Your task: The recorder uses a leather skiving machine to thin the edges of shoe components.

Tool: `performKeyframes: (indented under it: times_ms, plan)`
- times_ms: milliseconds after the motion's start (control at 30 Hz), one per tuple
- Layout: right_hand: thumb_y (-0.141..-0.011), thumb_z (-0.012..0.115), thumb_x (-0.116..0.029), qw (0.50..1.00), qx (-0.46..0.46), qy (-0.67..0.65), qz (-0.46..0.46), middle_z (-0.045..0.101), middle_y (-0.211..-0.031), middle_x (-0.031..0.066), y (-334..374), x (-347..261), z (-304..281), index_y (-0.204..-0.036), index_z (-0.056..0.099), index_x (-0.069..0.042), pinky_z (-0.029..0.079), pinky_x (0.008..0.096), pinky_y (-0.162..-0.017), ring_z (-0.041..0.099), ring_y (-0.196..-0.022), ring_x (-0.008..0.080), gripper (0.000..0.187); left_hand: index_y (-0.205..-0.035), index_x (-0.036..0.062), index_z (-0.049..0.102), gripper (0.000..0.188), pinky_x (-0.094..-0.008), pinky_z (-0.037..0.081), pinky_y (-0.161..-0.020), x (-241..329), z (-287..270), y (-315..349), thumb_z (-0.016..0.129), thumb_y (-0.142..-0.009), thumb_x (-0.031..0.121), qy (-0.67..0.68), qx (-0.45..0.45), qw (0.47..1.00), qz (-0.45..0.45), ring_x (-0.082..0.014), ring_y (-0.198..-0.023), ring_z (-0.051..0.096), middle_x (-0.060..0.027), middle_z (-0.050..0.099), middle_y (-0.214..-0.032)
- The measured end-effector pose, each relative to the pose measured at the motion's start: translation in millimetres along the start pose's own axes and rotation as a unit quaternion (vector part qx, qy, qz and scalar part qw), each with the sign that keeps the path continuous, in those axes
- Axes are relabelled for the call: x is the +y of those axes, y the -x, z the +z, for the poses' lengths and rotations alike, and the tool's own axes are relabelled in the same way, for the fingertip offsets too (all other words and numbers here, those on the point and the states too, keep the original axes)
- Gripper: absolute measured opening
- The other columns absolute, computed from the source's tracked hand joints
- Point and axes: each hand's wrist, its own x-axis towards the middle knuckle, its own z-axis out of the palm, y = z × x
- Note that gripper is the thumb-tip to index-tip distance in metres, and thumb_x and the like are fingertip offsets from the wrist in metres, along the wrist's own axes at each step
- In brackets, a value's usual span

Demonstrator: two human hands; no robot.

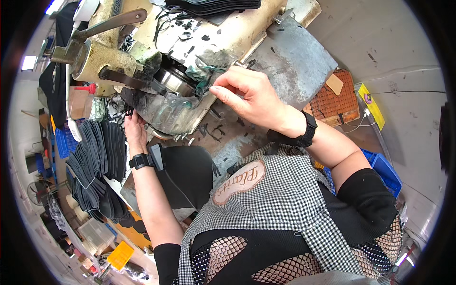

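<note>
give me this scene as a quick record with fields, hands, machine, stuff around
setting: cluttered workshop bench
machine: worn cream industrial machine with a dark lever on top
right hand: right hand at the machine's working end, fingertips pinching a small dark piece
left hand: left hand low beside the machine, whether it grips anything cannot be told
wrists: black band on each
left side: stack of dark cut pieces
bench: metal plate, dark scraps scattered
right side: blue crate
</note>
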Motion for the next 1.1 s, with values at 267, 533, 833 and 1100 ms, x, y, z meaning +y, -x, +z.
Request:
performKeyframes:
  times_ms: [267,533,833,1100]
  plan:
    - [-0.085,0.067,-0.013,0.999,-0.018,0.006,-0.034,0.057,-0.072,0.0062,3.3,2.1,3.6,-0.085,0.064,-0.002,0.044,0.0267,-0.052,0.055,-0.059,0.0144,0.012,-0.096,0.0061,0.055,0.009,-0.0237,0.044,-0.063,-15.4,-21.3,-6.7,0.056,-0.094,0.015,-0.024,-0.009,0.998,0.058,-0.0106,-0.072,0.056,-0.0020,0.062,-0.087]
    - [-0.084,0.066,-0.015,0.999,-0.048,0.007,-0.012,0.057,-0.072,0.0094,7.9,0.8,-2.1,-0.081,0.061,-0.002,0.046,0.0319,-0.054,0.056,-0.059,0.0220,0.014,-0.126,-0.0046,0.045,0.067,-0.0307,0.048,-0.082,29.8,-52.6,132.0,0.076,-0.076,0.026,-0.433,-0.014,0.901,-0.027,-0.0208,-0.096,0.057,-0.0154,0.057,-0.110]
    - [-0.083,0.066,-0.013,0.990,-0.129,-0.004,-0.051,0.055,-0.070,0.0086,8.1,-17.3,21.5,-0.082,0.062,-0.003,0.045,0.0309,-0.053,0.055,-0.059,0.0215,0.012,-0.102,-0.0009,0.055,0.052,-0.0386,0.044,-0.088,-4.2,-93.4,200.5,0.078,-0.060,0.018,-0.641,0.100,0.761,-0.033,-0.0333,-0.096,0.055,-0.0178,0.055,-0.097]
    - [-0.083,0.067,-0.011,0.979,-0.189,0.065,-0.047,0.055,-0.072,0.0076,7.3,-30.7,8.8,-0.084,0.062,-0.002,0.045,0.0279,-0.053,0.055,-0.058,0.0174,0.011,-0.101,-0.0020,0.061,0.029,-0.0321,0.048,-0.079,26.1,-88.7,229.7,0.070,-0.075,0.008,-0.456,0.014,0.889,0.044,-0.0281,-0.086,0.064,-0.0168,0.066,-0.090]
